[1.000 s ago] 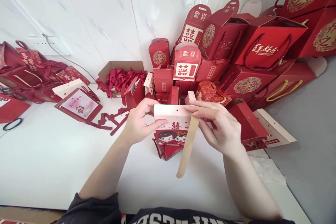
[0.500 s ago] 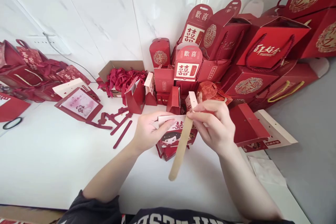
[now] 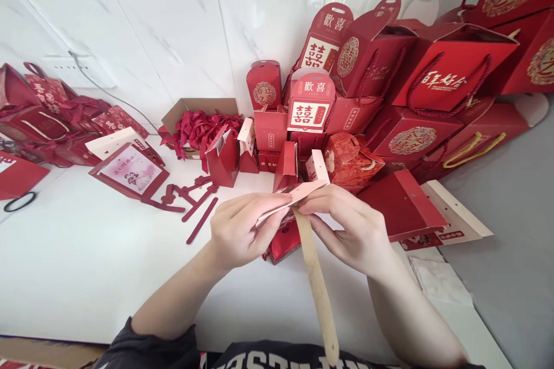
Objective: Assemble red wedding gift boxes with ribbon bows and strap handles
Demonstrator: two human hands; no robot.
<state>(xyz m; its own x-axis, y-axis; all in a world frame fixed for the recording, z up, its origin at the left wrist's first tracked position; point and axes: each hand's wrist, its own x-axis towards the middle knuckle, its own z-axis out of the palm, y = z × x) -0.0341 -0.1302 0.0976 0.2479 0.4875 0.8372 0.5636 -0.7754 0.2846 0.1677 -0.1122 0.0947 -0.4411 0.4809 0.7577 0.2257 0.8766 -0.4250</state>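
My left hand (image 3: 242, 230) and my right hand (image 3: 346, 230) hold a flat red paper gift bag (image 3: 285, 239) between them, tipped so its pale top edge (image 3: 298, 196) faces me. The left fingers pinch the bag's left side. My right hand grips the bag's right side together with a long tan paper strip (image 3: 318, 288) that hangs down toward my chest. Both hands are closed. The bag's printed face is mostly hidden behind my fingers.
Stacked red gift boxes and bags (image 3: 389, 86) fill the back right against the tiled wall. A cardboard box of red ribbons (image 3: 201, 124) stands behind. Loose red strips (image 3: 197, 207) and a flat card (image 3: 132, 170) lie left on the white table (image 3: 86, 265). Flattened bags (image 3: 411, 207) lie right.
The bag has tipped from upright to nearly edge-on toward me, hiding its cartoon print. The tan strip has swung from pointing down-left to down-right. Both hands have lowered slightly.
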